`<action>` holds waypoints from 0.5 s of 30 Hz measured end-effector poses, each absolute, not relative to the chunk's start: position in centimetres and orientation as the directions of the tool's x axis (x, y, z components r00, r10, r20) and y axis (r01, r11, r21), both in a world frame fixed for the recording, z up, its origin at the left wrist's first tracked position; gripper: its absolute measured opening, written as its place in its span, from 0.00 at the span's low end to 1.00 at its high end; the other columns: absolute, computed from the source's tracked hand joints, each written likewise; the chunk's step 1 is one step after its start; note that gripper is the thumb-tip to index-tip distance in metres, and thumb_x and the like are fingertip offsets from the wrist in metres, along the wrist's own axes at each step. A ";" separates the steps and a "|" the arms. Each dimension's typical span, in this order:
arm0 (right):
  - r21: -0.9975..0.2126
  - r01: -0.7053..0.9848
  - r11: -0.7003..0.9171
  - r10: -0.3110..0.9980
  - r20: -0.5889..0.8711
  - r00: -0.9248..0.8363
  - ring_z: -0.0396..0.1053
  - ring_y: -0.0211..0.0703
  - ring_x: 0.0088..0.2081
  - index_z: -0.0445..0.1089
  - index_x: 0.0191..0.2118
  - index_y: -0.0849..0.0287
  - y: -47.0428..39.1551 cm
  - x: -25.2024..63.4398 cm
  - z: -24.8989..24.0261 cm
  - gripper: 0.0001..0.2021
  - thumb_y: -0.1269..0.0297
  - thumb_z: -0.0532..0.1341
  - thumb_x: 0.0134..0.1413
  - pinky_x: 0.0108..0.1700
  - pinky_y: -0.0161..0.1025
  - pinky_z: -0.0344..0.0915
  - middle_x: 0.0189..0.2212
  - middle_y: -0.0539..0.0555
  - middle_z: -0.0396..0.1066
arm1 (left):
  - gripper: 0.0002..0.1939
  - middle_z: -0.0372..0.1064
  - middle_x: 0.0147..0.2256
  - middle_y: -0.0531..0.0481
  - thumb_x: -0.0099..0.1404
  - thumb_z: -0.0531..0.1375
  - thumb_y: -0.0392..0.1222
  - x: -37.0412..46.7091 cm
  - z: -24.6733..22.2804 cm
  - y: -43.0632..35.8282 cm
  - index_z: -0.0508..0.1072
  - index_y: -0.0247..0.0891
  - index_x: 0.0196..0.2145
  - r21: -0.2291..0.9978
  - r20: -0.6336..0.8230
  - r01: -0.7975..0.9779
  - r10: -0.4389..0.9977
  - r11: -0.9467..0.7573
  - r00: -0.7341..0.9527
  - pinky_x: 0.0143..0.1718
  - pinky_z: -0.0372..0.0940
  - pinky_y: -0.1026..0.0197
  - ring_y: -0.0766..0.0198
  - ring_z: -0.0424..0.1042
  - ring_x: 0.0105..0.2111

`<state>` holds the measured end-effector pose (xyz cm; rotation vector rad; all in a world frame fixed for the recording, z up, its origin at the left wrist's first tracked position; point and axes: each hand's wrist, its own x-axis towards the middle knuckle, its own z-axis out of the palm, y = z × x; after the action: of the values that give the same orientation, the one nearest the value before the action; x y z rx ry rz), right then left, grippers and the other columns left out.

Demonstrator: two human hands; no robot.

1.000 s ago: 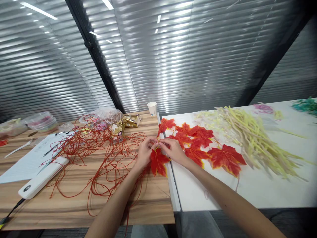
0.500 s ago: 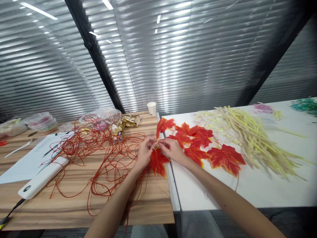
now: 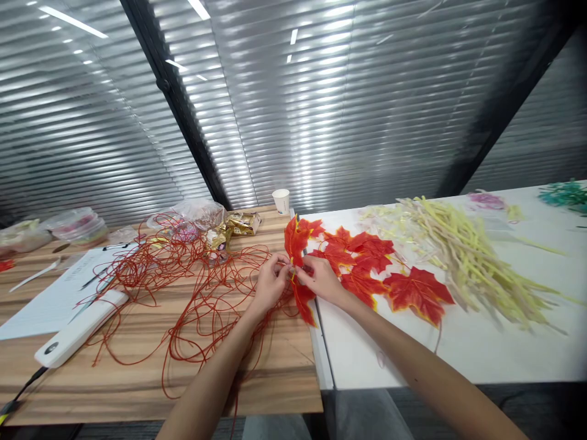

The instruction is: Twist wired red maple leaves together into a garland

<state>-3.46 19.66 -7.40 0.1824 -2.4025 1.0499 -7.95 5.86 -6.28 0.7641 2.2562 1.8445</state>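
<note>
My left hand is closed in a pinch at the yellow stem of a red artificial maple leaf. From the other side, my right hand pinches the same spot, fingertips almost touching the left ones. Red leaf stands up above the fingers and hangs below them; whether this is one leaf or two I cannot tell. Loose red cord lies tangled beside my left hand, some of it running under the wrist. Several more red maple leaves lie to the right of my right hand, joined in a string.
A bundle of pale yellow stems lies on the white table. On the wooden table are a clipboard with paper, a white corded device, gold wrappers and a paper cup. The tables meet below my hands.
The held leaf has turned: its upper part now rises higher and further left, while its lower part has narrowed and swung right. Both hands stay nearly in place.
</note>
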 end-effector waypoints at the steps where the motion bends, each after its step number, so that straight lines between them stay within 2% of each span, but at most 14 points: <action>1: -0.653 -0.318 0.687 0.075 0.500 -0.863 0.63 0.35 0.25 0.69 0.29 0.62 19.7 -3.5 -7.4 0.07 0.69 0.55 0.49 0.28 0.30 0.57 0.24 0.51 0.69 | 0.05 0.62 0.23 0.55 0.57 0.54 0.39 -8.0 -6.3 5.8 0.61 0.36 0.31 0.945 0.213 0.300 0.453 0.129 -0.866 0.19 0.51 0.71 0.73 0.59 0.19; 7: -0.686 -0.375 0.624 0.035 0.503 -0.863 0.67 0.37 0.31 0.70 0.36 0.60 19.8 -3.5 -7.5 0.09 0.69 0.54 0.51 0.34 0.33 0.62 0.31 0.53 0.71 | 0.10 0.64 0.24 0.54 0.56 0.56 0.45 -8.4 -6.8 5.7 0.60 0.36 0.32 0.970 0.185 0.239 0.474 0.054 -0.861 0.21 0.55 0.70 0.72 0.62 0.20; 15: -0.687 -0.374 0.623 0.024 0.495 -0.868 0.67 0.35 0.29 0.70 0.37 0.59 19.7 -3.4 -7.4 0.09 0.67 0.54 0.53 0.33 0.32 0.62 0.32 0.52 0.71 | 0.12 0.63 0.23 0.54 0.58 0.55 0.47 -8.5 -6.9 5.6 0.61 0.36 0.32 0.972 0.185 0.231 0.492 0.033 -0.851 0.21 0.55 0.71 0.72 0.62 0.20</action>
<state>-3.43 19.69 -7.44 0.2758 -2.3843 1.1586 -8.45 5.57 -6.88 0.7502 2.1025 1.9131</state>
